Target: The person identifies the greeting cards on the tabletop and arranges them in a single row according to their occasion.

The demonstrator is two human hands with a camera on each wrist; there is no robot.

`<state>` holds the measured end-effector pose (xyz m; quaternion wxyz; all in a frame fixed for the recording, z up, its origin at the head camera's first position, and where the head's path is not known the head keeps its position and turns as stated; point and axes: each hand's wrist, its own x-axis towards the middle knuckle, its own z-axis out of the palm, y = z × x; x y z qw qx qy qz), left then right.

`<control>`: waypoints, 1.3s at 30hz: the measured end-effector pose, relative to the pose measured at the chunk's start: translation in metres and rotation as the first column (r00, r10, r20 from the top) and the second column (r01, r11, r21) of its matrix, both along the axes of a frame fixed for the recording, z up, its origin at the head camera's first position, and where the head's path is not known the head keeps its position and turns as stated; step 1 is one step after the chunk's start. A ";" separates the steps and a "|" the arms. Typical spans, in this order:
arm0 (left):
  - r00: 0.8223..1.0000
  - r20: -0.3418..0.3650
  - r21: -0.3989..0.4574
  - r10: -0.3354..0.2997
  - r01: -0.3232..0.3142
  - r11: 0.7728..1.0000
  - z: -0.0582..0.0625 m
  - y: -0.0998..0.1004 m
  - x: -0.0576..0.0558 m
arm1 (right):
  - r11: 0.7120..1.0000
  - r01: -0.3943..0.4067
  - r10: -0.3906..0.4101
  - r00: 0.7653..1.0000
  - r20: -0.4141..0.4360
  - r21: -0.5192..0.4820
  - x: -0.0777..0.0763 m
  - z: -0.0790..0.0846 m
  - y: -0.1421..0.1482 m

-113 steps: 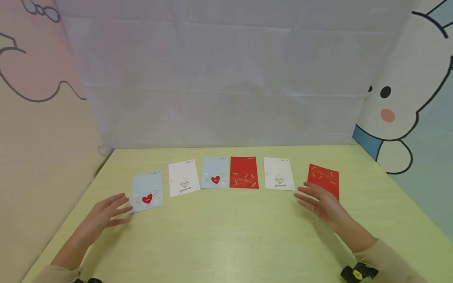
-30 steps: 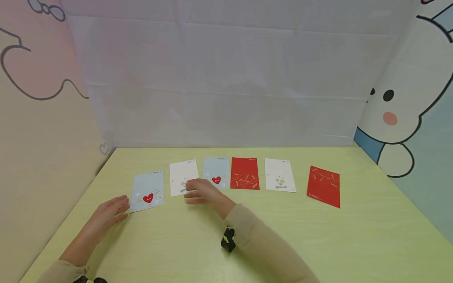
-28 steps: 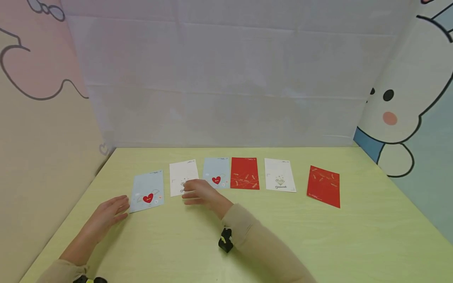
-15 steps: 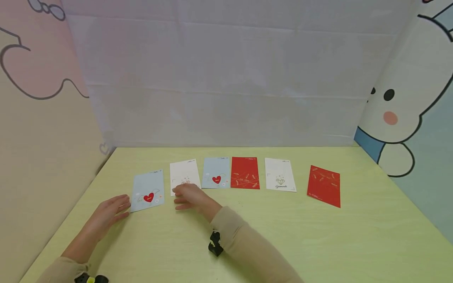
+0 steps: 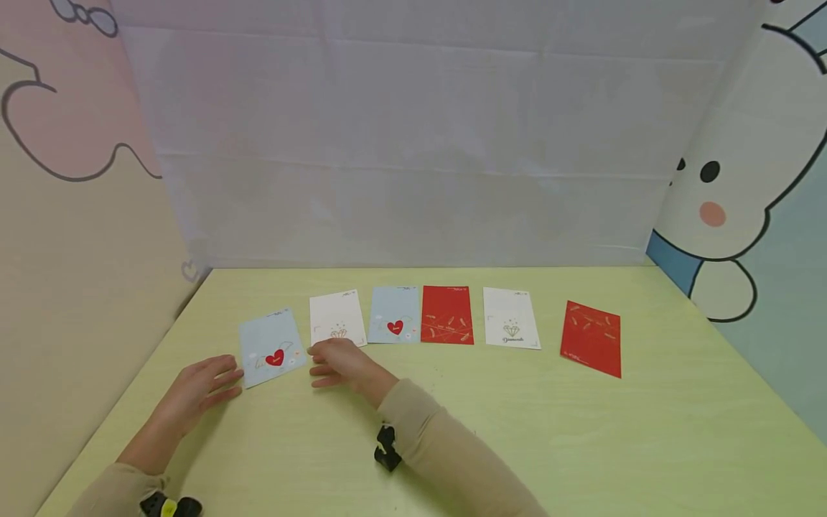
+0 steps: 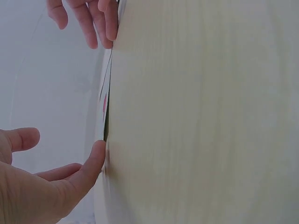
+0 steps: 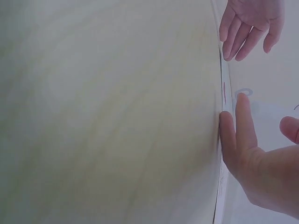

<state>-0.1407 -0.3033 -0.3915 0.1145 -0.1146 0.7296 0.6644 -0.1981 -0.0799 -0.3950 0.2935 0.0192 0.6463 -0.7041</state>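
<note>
Directly in front of us, a pale yellow-green table (image 5: 452, 445) bears six cards lying in a loose row; between the two hands, at the row's left end, we find the light blue card (image 5: 263, 333), its long axis running away from us, its far end leaning to the left; the red heart (image 5: 274, 358) printed on it sits toward the near end, and a small line of print runs along the far edge.

The left hand (image 5: 203, 388) touches the card's left edge with its fingers extended and its thumb apart; the right hand (image 5: 349, 366), its fingers also extended, meets the right edge near the near corner; we see neither hand curled round it, so the grip is a wide one, the card flanked from both sides; in the left wrist view, a dark sliver shows under the card beside the left fingertip.

Along the row we then pass a white card (image 5: 336, 312), its near edge covered by the right hand; a second blue card (image 5: 393, 309); a red card (image 5: 447, 316); a second white card (image 5: 509, 312); and, well apart at the right, a tilted red card (image 5: 591, 337).
</note>
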 end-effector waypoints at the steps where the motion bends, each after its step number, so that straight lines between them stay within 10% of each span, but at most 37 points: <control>1: 1.000 0.002 0.002 0.002 -0.002 1.000 0.000 0.000 0.000 | 1.000 0.005 -0.005 1.000 0.000 0.003 0.000 0.000 0.000; 39: 0.993 0.007 0.031 0.117 -0.117 0.993 -0.004 0.000 -0.014 | 0.998 0.030 -0.027 0.998 -0.055 0.055 0.001 -0.003 -0.013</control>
